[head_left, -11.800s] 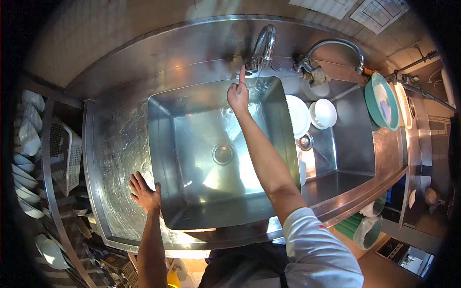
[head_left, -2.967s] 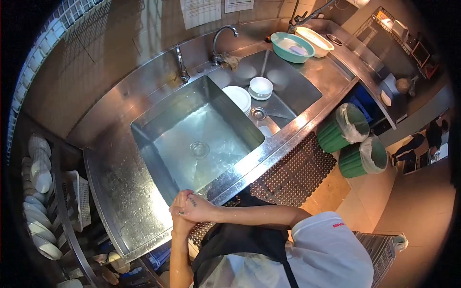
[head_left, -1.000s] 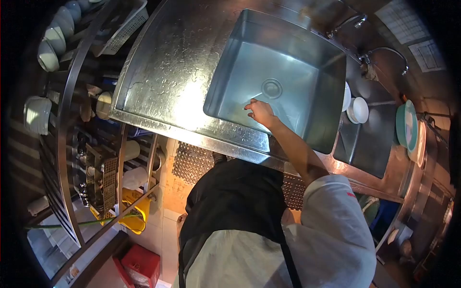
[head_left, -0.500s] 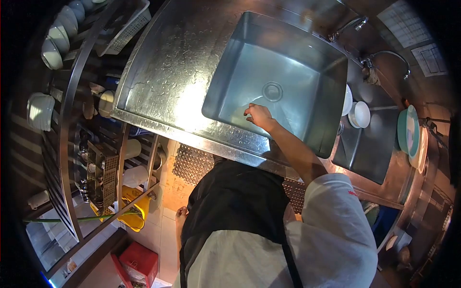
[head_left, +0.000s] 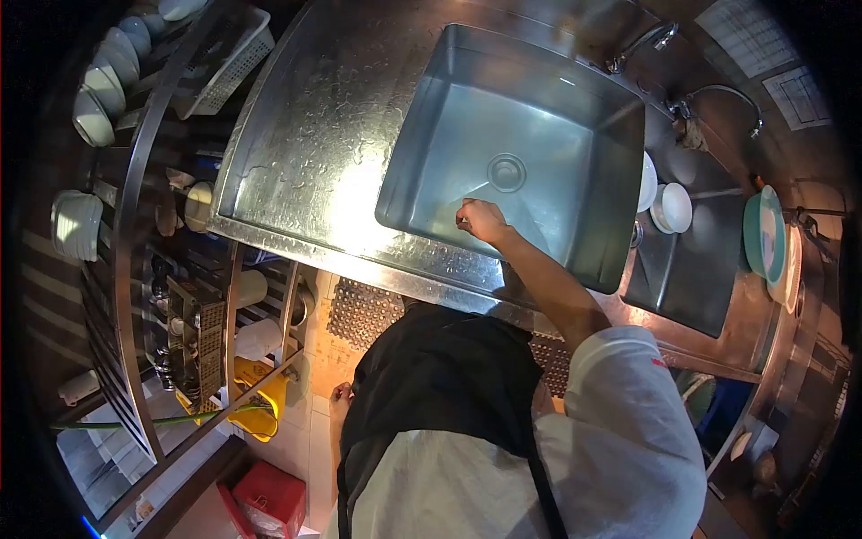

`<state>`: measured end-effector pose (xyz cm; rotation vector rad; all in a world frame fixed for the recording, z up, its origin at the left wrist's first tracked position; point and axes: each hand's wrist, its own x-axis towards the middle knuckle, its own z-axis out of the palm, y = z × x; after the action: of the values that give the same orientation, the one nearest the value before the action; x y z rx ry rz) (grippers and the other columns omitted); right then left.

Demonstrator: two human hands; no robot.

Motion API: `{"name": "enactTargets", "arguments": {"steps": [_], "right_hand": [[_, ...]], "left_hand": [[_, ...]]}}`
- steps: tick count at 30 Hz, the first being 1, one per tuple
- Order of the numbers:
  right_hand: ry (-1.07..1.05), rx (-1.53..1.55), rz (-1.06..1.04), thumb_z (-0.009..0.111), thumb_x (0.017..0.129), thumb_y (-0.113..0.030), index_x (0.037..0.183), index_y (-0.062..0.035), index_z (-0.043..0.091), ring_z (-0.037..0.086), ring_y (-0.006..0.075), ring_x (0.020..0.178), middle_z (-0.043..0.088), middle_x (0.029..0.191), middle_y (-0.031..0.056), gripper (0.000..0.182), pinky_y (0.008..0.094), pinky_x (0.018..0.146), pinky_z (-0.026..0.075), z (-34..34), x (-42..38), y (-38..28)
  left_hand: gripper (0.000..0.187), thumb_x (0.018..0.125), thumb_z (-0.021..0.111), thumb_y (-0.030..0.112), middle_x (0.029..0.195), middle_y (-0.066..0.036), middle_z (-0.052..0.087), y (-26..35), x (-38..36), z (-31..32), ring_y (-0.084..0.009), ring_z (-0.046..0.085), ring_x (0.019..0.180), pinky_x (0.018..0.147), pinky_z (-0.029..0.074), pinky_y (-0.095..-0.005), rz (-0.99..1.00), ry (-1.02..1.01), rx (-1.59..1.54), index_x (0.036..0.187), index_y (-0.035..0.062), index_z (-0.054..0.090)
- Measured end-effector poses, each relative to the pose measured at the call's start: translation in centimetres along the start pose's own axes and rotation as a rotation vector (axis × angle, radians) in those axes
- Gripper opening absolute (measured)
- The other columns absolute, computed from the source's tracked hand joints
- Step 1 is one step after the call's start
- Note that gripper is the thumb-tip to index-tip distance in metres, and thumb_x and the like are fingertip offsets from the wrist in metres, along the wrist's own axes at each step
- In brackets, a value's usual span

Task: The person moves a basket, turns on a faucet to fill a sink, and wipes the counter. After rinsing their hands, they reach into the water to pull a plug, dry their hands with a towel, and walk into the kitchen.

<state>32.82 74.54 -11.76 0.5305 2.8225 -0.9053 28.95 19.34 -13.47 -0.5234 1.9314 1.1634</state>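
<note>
My right hand (head_left: 481, 221) is over the near side of a deep steel sink (head_left: 422, 135), fingers curled together. Whether it pinches anything small cannot be made out. A round drain (head_left: 506, 172) lies on the sink floor just beyond the hand. Low beside my black apron (head_left: 440, 377), my left hand (head_left: 341, 395) hangs down, mostly hidden by the apron, with only a few fingertips showing.
Two taps (head_left: 664, 36) rise behind the sink. White bowls (head_left: 672, 208) and a green basin (head_left: 765, 235) stand to the right. On the left are a metal rack (head_left: 135, 225) with dishes, a yellow bucket (head_left: 260, 404) and a red bin (head_left: 269, 494).
The fingers of my right hand have drawn closer together, and the hand has shifted very slightly toward me. The view has tilted a little. My left hand stays beside the apron.
</note>
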Motion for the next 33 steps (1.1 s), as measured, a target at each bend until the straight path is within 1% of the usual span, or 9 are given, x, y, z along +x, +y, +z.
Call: {"name": "enactTargets", "arguments": {"steps": [6,8,12,15,18,20,27,30,33], "right_hand": [[0.051,0.061,0.065,0.065,0.071,-0.016,0.075,-0.0097,0.064,0.058,0.0266,0.077,0.056,0.081,0.0077,0.008,0.0367,0.066,0.046,-0.3,0.0,0.8],[0.201,0.237,0.114,0.066,0.07,-0.014,0.075,-0.0086,0.064,0.059,0.0257,0.075,0.057,0.081,0.0082,0.008,0.0353,0.066,0.046,-0.9,-0.2,1.0],[0.285,0.346,0.148,0.067,0.07,-0.014,0.075,-0.0083,0.064,0.059,0.0245,0.073,0.058,0.081,0.008,0.008,0.0341,0.066,0.046,-2.8,-0.3,1.4],[0.254,0.346,0.173,0.068,0.07,-0.016,0.078,-0.008,0.064,0.059,0.0241,0.074,0.058,0.08,0.0082,0.012,0.0347,0.066,0.046,-3.9,-0.7,1.5],[0.104,0.215,0.15,0.068,0.07,-0.018,0.085,-0.009,0.064,0.058,0.0249,0.078,0.057,0.082,0.008,0.018,0.0357,0.068,0.046,-3.9,-1.3,1.1],[0.007,-0.01,0.087,0.068,0.069,-0.019,0.092,-0.0114,0.063,0.057,0.0248,0.083,0.056,0.088,0.0071,0.025,0.0361,0.071,0.046,-3.3,-1.3,1.0],[-0.101,-0.113,0.098,0.068,0.069,-0.018,0.093,-0.0137,0.063,0.057,0.0247,0.087,0.055,0.095,0.0063,0.025,0.0365,0.075,0.047,-1.3,-0.5,1.4],[-0.128,-0.119,0.099,0.066,0.07,-0.018,0.093,-0.0138,0.063,0.057,0.0249,0.087,0.055,0.096,0.0064,0.023,0.0363,0.076,0.047,-1.2,-0.4,1.5],[-0.123,-0.108,0.138,0.064,0.071,-0.017,0.09,-0.0134,0.064,0.057,0.025,0.088,0.055,0.095,0.0066,0.02,0.0364,0.075,0.047,-1.0,-0.2,1.5]], "left_hand": [[0.028,0.084,0.057,0.028,0.078,-0.003,0.05,-0.9,1.2,-0.3,-0.0112,0.047,0.066,0.06,0.041,-0.0233,0.056,-0.025,-0.067,0.094,0.0019,0.053],[0.026,0.085,0.057,0.027,0.076,-0.002,0.05,-1.6,2.0,-0.7,-0.0113,0.047,0.066,0.06,0.04,-0.0233,0.028,-0.02,0.051,0.093,0.0025,0.054],[0.025,0.085,0.057,0.027,0.076,-0.002,0.05,-0.9,2.2,-0.3,-0.0109,0.047,0.066,0.06,0.041,-0.0232,0.023,-0.028,0.102,0.093,0.0028,0.054],[0.025,0.085,0.057,0.027,0.075,-0.002,0.05,-0.1,2.4,0.1,-0.0105,0.048,0.066,0.06,0.041,-0.0231,0.021,-0.034,0.154,0.092,0.0031,0.054],[0.024,0.085,0.057,0.027,0.075,-0.001,0.05,-0.1,2.7,0.3,-0.0102,0.048,0.067,0.06,0.041,-0.023,0.019,-0.039,0.189,0.091,0.0033,0.054],[0.025,0.084,0.057,0.029,0.077,0.0,0.051,-0.5,3.5,0.2,-0.009,0.049,0.067,0.06,0.042,-0.0227,0.02,-0.145,-0.075,0.091,0.0044,0.054],[0.025,0.085,0.056,0.028,0.079,0.0,0.051,2.2,0.9,1.3,-0.0088,0.05,0.065,0.06,0.043,-0.0229,0.045,-0.041,-0.008,0.094,0.0052,0.054],[0.024,0.085,0.056,0.028,0.077,0.001,0.051,-0.9,2.7,0.5,-0.0082,0.048,0.065,0.059,0.042,-0.0223,0.021,-0.065,-0.06,0.092,0.005,0.055],[0.024,0.085,0.056,0.028,0.074,0.001,0.049,-3.7,4.8,-0.5,-0.0074,0.045,0.063,0.056,0.04,-0.0209,0.142,-0.061,0.158,0.09,0.0045,0.055]]}}
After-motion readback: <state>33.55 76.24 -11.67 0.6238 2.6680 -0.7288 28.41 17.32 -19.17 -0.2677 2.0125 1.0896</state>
